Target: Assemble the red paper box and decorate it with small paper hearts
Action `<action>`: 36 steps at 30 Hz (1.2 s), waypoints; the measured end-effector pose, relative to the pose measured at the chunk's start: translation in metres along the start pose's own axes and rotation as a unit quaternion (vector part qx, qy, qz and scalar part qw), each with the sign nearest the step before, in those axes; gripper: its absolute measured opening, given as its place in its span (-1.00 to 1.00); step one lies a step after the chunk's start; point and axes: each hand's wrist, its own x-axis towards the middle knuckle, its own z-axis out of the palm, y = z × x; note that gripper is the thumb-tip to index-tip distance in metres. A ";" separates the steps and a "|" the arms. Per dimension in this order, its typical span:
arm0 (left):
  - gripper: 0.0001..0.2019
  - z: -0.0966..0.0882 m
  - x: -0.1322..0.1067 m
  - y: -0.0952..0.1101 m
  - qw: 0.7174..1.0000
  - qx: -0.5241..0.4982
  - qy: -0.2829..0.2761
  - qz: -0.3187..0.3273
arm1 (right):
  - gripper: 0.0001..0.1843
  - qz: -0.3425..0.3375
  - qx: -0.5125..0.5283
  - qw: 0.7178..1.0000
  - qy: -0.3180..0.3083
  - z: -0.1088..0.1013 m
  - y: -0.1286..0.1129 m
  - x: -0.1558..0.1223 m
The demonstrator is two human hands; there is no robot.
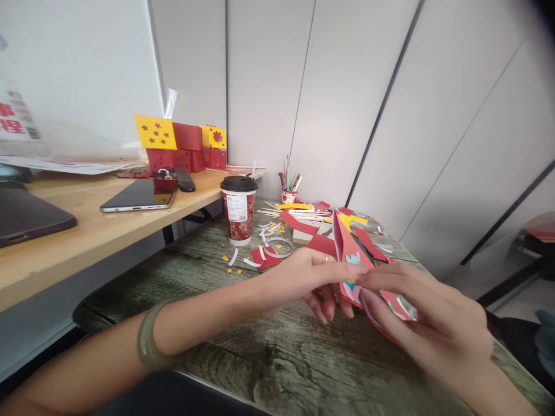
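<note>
A folded red-pink paper card [347, 245] with blue and other coloured cut-out shapes on its face is up off the table between my hands. My left hand [299, 277] grips its left side, thumb across the front and fingers curled below and behind. From the right, my right hand [433, 312] has its thumb and fingers closed on the card near the coloured shapes. My fingers cover part of the card. Behind it, red paper scraps [321, 245] and a roll of clear tape [278, 247] lie on the table.
A lidded paper cup [240, 216] stands behind my left forearm. Yellow stars [234, 271], wooden sticks [299, 214] and a pen cup [289, 197] are on the dark wood-grain table [260, 364]. The left shelf [130, 222] bears a phone [141, 195] and red boxes [188, 138].
</note>
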 end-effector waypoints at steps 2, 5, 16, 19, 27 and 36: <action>-0.70 0.000 -0.004 0.003 1.000 -0.007 -0.014 0.005 | -0.79 0.019 -0.002 1.000 0.016 0.002 0.000 -0.001; -0.77 0.000 -0.007 0.005 1.000 -0.001 -0.022 0.007 | -0.79 0.029 0.000 0.999 0.029 0.003 0.000 -0.001; -0.86 -0.003 -0.004 0.000 1.000 -0.006 -0.026 0.009 | -0.75 0.013 0.002 1.000 0.019 -0.001 0.000 -0.004; -0.84 -0.003 -0.004 0.000 0.999 0.016 -0.030 0.031 | -0.74 0.018 0.011 1.000 0.019 -0.001 0.001 -0.003; -0.84 -0.001 -0.006 -0.001 0.996 0.057 -0.026 0.066 | -0.65 -0.046 -0.017 0.999 0.006 -0.005 0.002 -0.002; -0.82 0.003 -0.009 -0.001 0.989 0.102 -0.014 0.106 | -0.75 -0.028 0.068 0.997 -0.019 -0.006 -0.006 0.003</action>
